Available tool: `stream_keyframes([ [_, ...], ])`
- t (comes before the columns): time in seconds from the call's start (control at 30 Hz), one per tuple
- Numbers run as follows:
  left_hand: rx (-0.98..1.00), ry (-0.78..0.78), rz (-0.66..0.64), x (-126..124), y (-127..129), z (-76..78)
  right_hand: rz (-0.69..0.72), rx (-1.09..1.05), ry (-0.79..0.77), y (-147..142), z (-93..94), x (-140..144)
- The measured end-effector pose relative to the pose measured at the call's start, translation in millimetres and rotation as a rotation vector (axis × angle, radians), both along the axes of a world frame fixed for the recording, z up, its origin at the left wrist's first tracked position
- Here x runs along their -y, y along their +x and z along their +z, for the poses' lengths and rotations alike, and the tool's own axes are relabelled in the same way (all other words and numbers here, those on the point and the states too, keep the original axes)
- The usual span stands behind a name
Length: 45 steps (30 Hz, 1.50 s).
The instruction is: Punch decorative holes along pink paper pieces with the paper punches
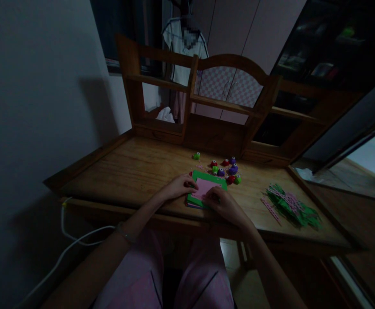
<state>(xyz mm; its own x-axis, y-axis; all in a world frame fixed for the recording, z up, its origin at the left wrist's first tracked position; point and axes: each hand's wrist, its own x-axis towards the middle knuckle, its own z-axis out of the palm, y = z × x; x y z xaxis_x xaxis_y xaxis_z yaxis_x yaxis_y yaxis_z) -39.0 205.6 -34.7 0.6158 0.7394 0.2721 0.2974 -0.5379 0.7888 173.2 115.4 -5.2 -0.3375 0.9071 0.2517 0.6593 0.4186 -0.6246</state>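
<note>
Wooden desk (142, 165) with coloured sheets (207, 186), small rounded gadgets (233, 170), and green-and-pink scraps (291, 204) toward the right.

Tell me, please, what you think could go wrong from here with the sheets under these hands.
The left hand or right hand might shift the pink sheet on the green sheet. The red figure by the green sheet's far right corner could get knocked. The sheets lie near the desk's front edge and might slide off.

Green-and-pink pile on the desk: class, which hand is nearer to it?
Right. The right hand is at the pink sheet, left of the pile; the left hand is farther left.
</note>
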Motion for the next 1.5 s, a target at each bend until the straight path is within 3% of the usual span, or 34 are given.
stream_keyframes([
  [0.2, -0.036, -0.269, -0.165, -13.8, -2.9, 8.4, 0.034, -0.028, -0.014, -27.3, -4.2, -15.5],
  [0.33, -0.041, -0.351, -0.213, -18.8, -2.2, 9.1, 0.057, -0.096, -0.027, -33.7, -11.6, -22.7],
  [0.8, -0.118, -0.222, -0.333, -26.8, 0.0, 13.6, 0.089, -0.161, -0.012, -34.3, -19.0, -25.4],
  [1.2, -0.108, -0.278, -0.340, -29.2, 6.6, 9.7, 0.159, -0.163, -0.003, -33.1, -14.5, -24.1],
  [1.4, -0.081, -0.331, -0.397, -30.9, 4.8, 6.7, 0.213, -0.172, 0.001, -21.5, -9.7, -20.2],
  [1.5, -0.076, -0.321, -0.361, -29.0, 3.6, 7.5, 0.236, -0.161, -0.028, -13.6, -3.6, -13.6],
])
